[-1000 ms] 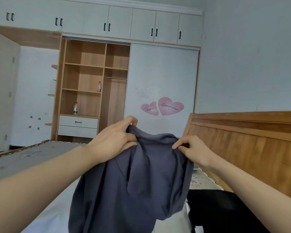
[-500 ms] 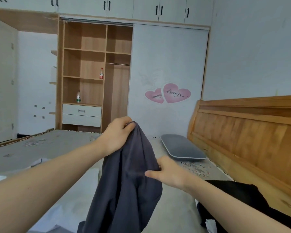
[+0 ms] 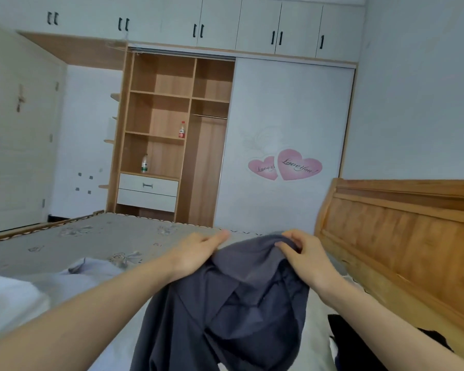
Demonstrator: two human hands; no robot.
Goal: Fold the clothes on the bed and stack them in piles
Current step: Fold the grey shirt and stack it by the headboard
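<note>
Dark grey garment (image 3: 233, 306) held up above the bed (image 3: 91, 236), in the middle low part of the view, hanging down in loose folds. Lower end cut off by the bottom edge, so full length not visible. Kind of garment hard to tell; only soft, matte cloth with one flap or seam near the middle. Top edge bunched into a small ridge between both hands.

Right hand (image 3: 303, 255) on the right side of the top edge, fingers curled, pinching the cloth between thumb and fingertips. Left hand (image 3: 196, 253) at the left side of the top edge, fingers mostly straight and stretched forward, thumb side against the cloth; fingertips partly blurred, real grip not clear. Both forearms bare, reaching in from the bottom corners.

Black garment (image 3: 359, 341) lying low right on the bed, partly hidden behind the right forearm and cut by the frame. Pale blue-white clothes (image 3: 73, 277) on the left, blurred, shape not clear. Grey patterned bed cover under all. Wooden headboard (image 3: 402, 236) at right. Behind, open wardrobe (image 3: 172, 124) with two small bottles on shelves, labels not readable, and white sliding door (image 3: 287, 129) with two pink heart stickers (image 3: 287, 166).
</note>
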